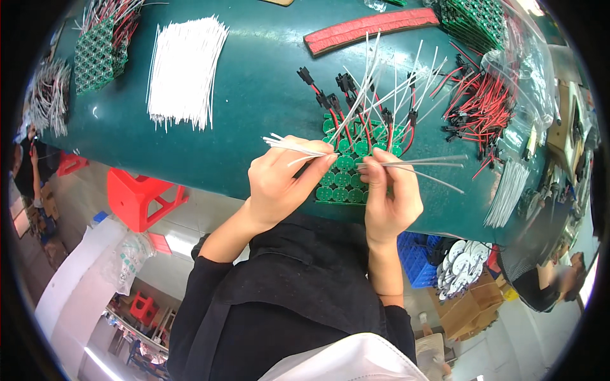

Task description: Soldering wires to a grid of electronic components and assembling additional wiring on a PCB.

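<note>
- At the far left of the green bench [254, 82] lay a bundle of grey-white leads [47, 95], and beside it a green circuit panel with red wires [101, 51] standing out of it.
- Next came a flat sheaf of cut white wires [184, 70], lying well apart from both hands.
- The left hand [279, 184] was closed in a pinch: thumb and fingers [321, 162] gripped a small bunch of thin white wires [292, 147], whose free ends pointed off to the left.
- Between the hands, at the bench's near edge, sat the green panel of round circuit boards [346, 181], its far rows already carrying red leads with black connectors [346, 82] and upright white wires.
- The right hand [391, 197] was likewise pinched shut, holding a few white wire strands [419, 164] that ran out to the right; its fingertips rested just over the panel.
- Judged from this, the step in hand was fitting white wires into the boards of the near rows, which stood bare.
- The next move would seem to call for bringing one wire tip down squarely onto a small pad; whether a tip already touched the board could not be told.
- Further right lay a heap of red leads [480, 108] partly under a clear plastic bag [527, 70], a red foam strip [368, 28] above, and another white wire bundle [508, 193] at the bench edge.
</note>
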Demonstrator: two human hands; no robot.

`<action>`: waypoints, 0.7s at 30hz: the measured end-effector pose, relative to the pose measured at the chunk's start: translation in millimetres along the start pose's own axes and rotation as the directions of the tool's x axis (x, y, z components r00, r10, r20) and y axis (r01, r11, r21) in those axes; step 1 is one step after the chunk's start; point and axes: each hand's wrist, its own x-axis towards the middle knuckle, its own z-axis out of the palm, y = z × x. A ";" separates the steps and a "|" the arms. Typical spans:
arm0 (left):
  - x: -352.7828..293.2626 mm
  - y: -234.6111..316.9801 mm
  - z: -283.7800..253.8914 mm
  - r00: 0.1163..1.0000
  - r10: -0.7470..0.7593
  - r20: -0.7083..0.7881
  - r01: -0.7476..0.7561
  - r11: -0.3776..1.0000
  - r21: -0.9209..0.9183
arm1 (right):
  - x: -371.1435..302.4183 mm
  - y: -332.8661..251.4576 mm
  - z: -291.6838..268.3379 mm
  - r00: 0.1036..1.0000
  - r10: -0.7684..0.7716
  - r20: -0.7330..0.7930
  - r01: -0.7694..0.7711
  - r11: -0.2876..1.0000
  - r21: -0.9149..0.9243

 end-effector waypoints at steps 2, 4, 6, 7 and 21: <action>0.5 -2.0 2.5 1.000 0.023 -0.007 -0.023 1.000 0.004 | -0.9 5.5 -4.1 0.999 0.028 -0.034 -0.026 0.998 0.062; 0.1 -2.5 3.1 0.999 0.043 -0.015 -0.043 0.999 0.015 | -0.4 5.8 -5.9 0.998 0.045 -0.037 -0.041 0.994 0.101; 0.4 -1.8 3.0 1.000 0.026 -0.001 -0.026 0.999 0.030 | 0.0 5.7 -7.0 0.996 0.078 -0.042 -0.070 0.982 0.176; 0.3 -2.5 3.6 1.000 0.027 0.000 -0.027 0.999 0.032 | 0.0 6.3 -7.1 0.996 0.079 -0.044 -0.070 0.982 0.177; -0.9 -3.5 7.0 0.999 0.038 -0.015 -0.037 0.999 0.035 | -1.8 10.5 -6.4 0.993 0.103 -0.054 -0.095 0.986 0.136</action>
